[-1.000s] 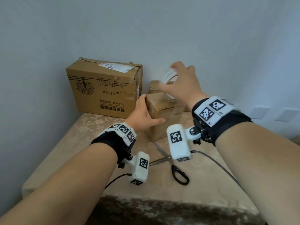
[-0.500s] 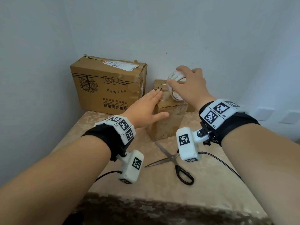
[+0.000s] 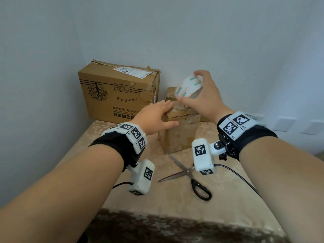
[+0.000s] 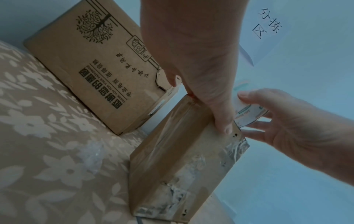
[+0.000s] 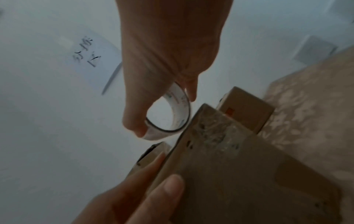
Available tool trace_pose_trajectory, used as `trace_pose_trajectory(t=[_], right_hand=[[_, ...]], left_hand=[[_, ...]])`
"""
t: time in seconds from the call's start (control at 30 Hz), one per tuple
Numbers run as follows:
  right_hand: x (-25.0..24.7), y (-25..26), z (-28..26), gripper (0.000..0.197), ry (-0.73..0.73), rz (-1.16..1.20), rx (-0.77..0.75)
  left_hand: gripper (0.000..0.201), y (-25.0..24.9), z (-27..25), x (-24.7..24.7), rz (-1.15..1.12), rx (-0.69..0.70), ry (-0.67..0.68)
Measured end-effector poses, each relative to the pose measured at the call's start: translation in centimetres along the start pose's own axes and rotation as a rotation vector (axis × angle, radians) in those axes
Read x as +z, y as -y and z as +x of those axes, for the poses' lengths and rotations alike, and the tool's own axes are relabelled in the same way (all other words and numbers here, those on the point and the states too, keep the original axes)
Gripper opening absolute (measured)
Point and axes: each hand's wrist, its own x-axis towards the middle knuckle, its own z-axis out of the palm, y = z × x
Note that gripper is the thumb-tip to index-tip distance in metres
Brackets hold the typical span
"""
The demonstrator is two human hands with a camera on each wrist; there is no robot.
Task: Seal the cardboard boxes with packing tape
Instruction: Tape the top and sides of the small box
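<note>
A small upright cardboard box (image 3: pixel 180 135) (image 4: pixel 172 159) (image 5: pixel 239 174) stands mid-table with clear tape over its top. My left hand (image 3: pixel 157 114) (image 4: pixel 191 53) lies flat on its top, fingers straight, thumb down the front face. My right hand (image 3: pixel 203 97) (image 5: pixel 168 53) grips a white tape roll (image 3: pixel 189 88) (image 5: pixel 172 115) (image 4: pixel 249 113) with green marks, held tilted just above the box's far right top edge. A clear strip of tape seems to run from the roll down to the box top.
A large printed cardboard box (image 3: pixel 119 92) (image 4: pixel 91 63) stands at the back left against the wall. Another small box (image 3: pixel 171 94) (image 5: pixel 247 109) sits behind the taped one. Open black-handled scissors (image 3: pixel 191 176) lie on the floral tablecloth (image 3: pixel 175 204) in front.
My left hand moved from the box's side to lie flat on its top. My right hand turned the tape roll and lifted it slightly above the box's far edge.
</note>
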Motion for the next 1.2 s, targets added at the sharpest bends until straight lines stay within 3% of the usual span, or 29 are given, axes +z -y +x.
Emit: trace_pose_trajectory(t=[0.1,0.23,0.33,0.47,0.53,0.6,0.67,0.8,0.87,0.97,1.1,1.2], right_hand=[[-0.3,-0.7,0.0,0.087,0.017,0.040,0.028],[0.0,0.3,0.9,0.089,0.095,-0.040,0.009],[-0.1,0.4,1.2,0.094,0.139,0.041,0.040],[-0.7,0.1,0.6,0.085,0.145,0.080,0.047],[-1.4,-0.5,-0.4,0.082,0.111,0.023,0.118],[-2.6,-1.0,-2.1,0.065,0.137,-0.087,0.246],[-3.6,-1.6,-4.5,0.047,0.373,-0.256,0.342],[-3.3,-1.5,-9.5,0.049,1.222,-0.536,0.528],[-2.6,-1.8,-11.3,0.058,1.337,-0.662,0.520],[-2.0,-2.9,-12.6,0.069,1.174,-0.804,0.369],[-1.9,-4.6,-12.9,0.055,0.890,-0.635,0.277],[-1.7,-5.6,-12.8,0.067,0.778,-0.623,0.219]], left_hand=[[0.075,-0.1,0.2,0.3,-0.030,-0.012,0.007],[0.046,0.1,0.7,-0.3,-0.108,-0.075,-0.074],[0.028,0.3,1.6,-0.9,-0.146,-0.176,-0.175],[0.046,1.0,3.4,-1.7,-0.308,-0.244,-0.058],[0.028,0.9,3.6,-1.7,-0.432,-0.233,-0.055],[0.014,0.4,3.3,-1.4,-0.582,-0.230,-0.116],[0.016,0.0,3.0,-1.0,-0.667,-0.235,-0.206],[0.017,-1.1,2.0,-0.5,-0.711,-0.248,-0.359],[0.016,-2.0,1.3,-0.2,-0.714,-0.241,-0.388],[0.013,-3.1,0.4,0.2,-0.688,-0.228,-0.403],[0.015,-3.4,-0.3,0.4,-0.654,-0.222,-0.398],[0.014,-3.1,-0.3,0.3,-0.628,-0.192,-0.388]])
